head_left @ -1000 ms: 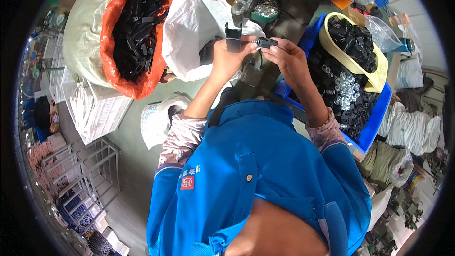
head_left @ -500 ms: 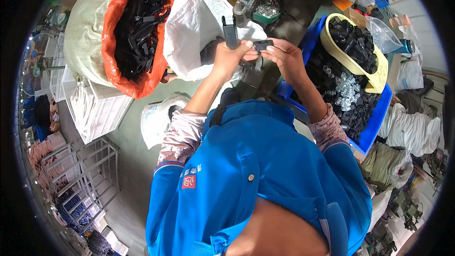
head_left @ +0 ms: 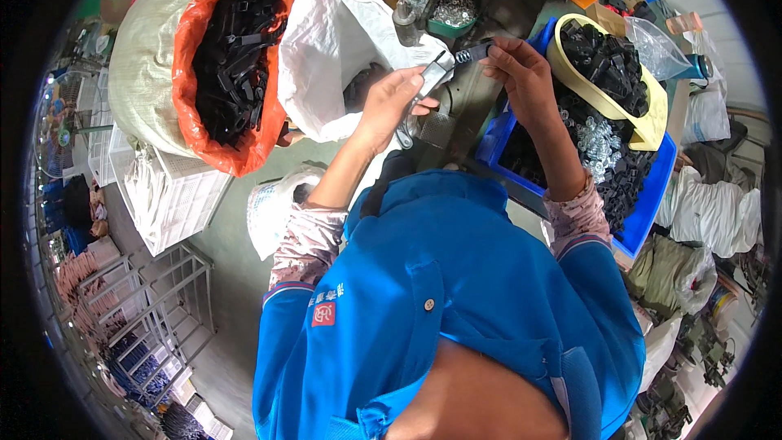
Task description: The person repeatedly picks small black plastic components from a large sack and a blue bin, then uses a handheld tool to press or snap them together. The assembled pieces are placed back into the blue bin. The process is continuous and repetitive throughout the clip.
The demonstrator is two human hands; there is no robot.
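My left hand (head_left: 389, 106) is closed around a long black plastic part (head_left: 433, 77), whose face shines silver in the light. It is tilted, with its far end up and to the right. Between thumb and fingers, my right hand (head_left: 523, 73) pinches a small black plastic piece (head_left: 484, 50). A metal coil spring (head_left: 464, 56) extends from this piece towards the long part; whether it touches that part I cannot tell. To the right, a blue crate (head_left: 669, 187) holds black plastic pieces and a heap of coil springs (head_left: 599, 145).
A pale yellow scoop-shaped basin (head_left: 649, 137) of black parts rests on the crate. At left stands a sack with an orange liner (head_left: 186, 102) full of black parts, beside an open white sack (head_left: 314, 57). A green tub (head_left: 453, 30) of small metal pieces sits behind my hands.
My hands have moved apart, the right one going up and right with the small piece. The long part has turned from upright to slanting right, and the spring now shows.
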